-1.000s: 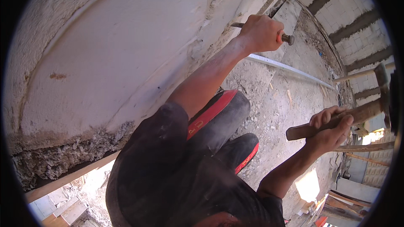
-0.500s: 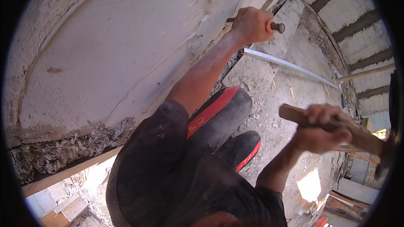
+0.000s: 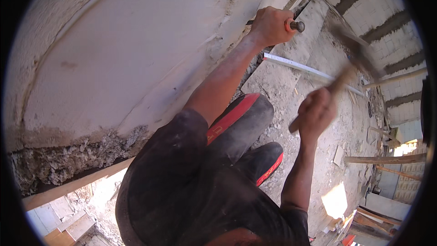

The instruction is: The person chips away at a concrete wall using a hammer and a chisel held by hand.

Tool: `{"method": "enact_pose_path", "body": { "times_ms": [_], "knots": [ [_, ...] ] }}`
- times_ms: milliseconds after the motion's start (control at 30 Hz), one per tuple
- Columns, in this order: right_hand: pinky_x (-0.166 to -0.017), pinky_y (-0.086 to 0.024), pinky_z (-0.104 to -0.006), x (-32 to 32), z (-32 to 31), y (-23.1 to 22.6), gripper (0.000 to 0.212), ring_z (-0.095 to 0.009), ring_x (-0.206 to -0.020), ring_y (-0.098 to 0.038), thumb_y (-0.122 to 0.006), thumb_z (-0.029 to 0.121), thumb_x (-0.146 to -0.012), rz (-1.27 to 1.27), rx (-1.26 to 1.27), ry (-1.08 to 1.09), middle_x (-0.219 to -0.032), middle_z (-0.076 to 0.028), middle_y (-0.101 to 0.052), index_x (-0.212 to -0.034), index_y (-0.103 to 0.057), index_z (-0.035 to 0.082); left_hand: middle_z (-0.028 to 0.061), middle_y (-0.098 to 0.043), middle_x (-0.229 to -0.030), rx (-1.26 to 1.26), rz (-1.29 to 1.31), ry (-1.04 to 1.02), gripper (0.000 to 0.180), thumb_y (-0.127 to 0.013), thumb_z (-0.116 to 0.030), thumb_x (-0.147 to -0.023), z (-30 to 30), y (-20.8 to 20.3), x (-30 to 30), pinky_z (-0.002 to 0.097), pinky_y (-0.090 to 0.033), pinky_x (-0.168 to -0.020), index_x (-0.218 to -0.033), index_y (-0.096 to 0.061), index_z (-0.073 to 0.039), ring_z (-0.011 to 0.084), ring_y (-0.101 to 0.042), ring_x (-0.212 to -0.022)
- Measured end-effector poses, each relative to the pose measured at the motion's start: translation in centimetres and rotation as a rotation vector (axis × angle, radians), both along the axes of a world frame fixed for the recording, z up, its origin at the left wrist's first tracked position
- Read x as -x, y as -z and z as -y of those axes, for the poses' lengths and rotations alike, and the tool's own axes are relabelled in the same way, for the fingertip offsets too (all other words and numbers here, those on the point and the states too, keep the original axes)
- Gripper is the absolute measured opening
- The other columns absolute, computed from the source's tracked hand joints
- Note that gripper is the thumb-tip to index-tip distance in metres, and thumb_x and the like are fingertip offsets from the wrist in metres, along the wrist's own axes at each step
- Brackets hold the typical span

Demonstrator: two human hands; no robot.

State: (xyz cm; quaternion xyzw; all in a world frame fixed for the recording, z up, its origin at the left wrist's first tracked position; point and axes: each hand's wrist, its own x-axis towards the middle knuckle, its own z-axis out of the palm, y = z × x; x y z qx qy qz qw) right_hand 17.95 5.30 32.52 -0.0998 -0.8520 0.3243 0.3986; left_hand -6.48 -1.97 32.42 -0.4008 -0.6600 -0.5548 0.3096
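Note:
My left hand is closed round a metal chisel, up against the white plastered wall. The chisel's round struck end sticks out past an orange-red collar on the right, and a short dark length shows on the left; its tip is hard to make out at the wall. In my right hand is the wooden handle of a hammer, gripped near its lower end. The hammer's dark head is smeared by motion, raised to the right of the chisel and apart from it.
A long pale metal straightedge lies on the rubble-strewn floor. Broken plaster edges the wall's lower left above a wooden board. Wooden poles and a block wall stand to the right.
My right hand has swung the hammer up and leftward from the lower right, its head now nearer the chisel. My left hand keeps the chisel in nearly the same place.

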Motion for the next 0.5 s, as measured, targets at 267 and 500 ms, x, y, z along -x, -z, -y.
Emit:
{"method": "enact_pose_path", "body": {
  "times_ms": [267,500],
  "knots": [
    [-0.037,-0.038,-0.0254,-4.7,1.2,-2.6,0.038,-0.013,-0.044,-0.046,-0.047,0.038,-0.100,-0.297,0.489,-0.091,-0.061,-0.006,-0.048,-0.096,-0.051,0.000,0.0125,-0.056,-0.057,0.006,-0.013,0.032,0.017,-0.067,-0.019,-0.073,-0.5,1.3,-0.9,0.0418,-0.045,-0.050,-0.062,-0.056,-0.011,0.0351,-0.059,-0.055],
    [-0.043,-0.040,-0.0280,-8.4,-0.8,0.5,0.051,-0.016,-0.048,-0.045,-0.052,0.051,-0.096,-0.433,0.306,0.137,-0.065,-0.009,-0.046,-0.098,-0.046,0.000,0.0147,-0.058,-0.059,0.434,0.089,0.391,0.014,-0.062,-0.018,-0.071,-0.5,3.7,-9.0,0.0464,-0.046,-0.057,-0.063,-0.056,-0.008,0.0385,-0.060,-0.060]
  ]
}}
